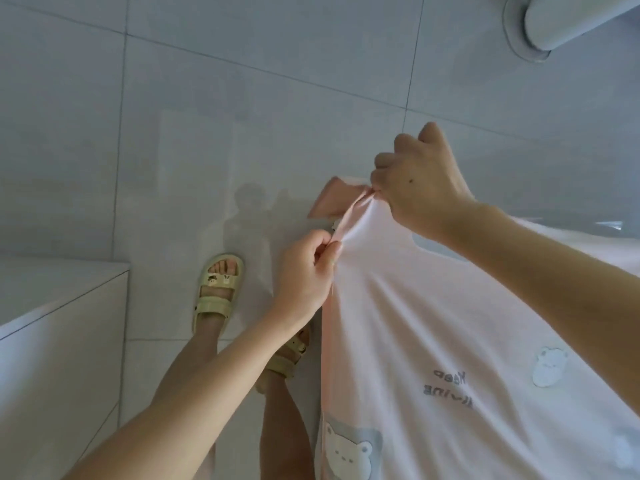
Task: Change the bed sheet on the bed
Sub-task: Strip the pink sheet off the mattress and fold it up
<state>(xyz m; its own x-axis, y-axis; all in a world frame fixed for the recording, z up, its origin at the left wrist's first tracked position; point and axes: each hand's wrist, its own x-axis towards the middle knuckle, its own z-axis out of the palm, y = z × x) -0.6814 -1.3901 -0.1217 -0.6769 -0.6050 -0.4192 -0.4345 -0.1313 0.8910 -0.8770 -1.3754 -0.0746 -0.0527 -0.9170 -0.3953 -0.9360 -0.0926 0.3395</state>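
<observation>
Looking straight down here, standing on a glossy grey tiled floor (207,116). Holding up a pale pink bed sheet (415,323) in front of the body, filling the right half of the view, hanging in front of the right leg and spreading off toward the lower right edge. Pinching its hem with the left hand (304,268), thumb and curled fingers clamped on the fabric. Gripping the same hem just above that with the right hand (419,188), fist closed around a bunched bit of cloth, knuckles facing up. Holding both hands near each other but not touching, with a short taut stretch of hem between them. Getting a little corner flap (329,199) sticking out just left of the right hand. Seeing cartoon bear prints (349,452) and some grey lettering (446,389) on the sheet, reading backwards from this side. Wearing pale yellow sandals: left sandal (216,296) in plain sight on the tiles, right sandal (287,355) peeking out from behind the left forearm, just beside the sheet's hanging edge. Standing next to a white boxy ledge (59,323) at the lower left. Also catching a white cylinder (568,22) on a grey round base in the top right corner, well apart from the sheet.
</observation>
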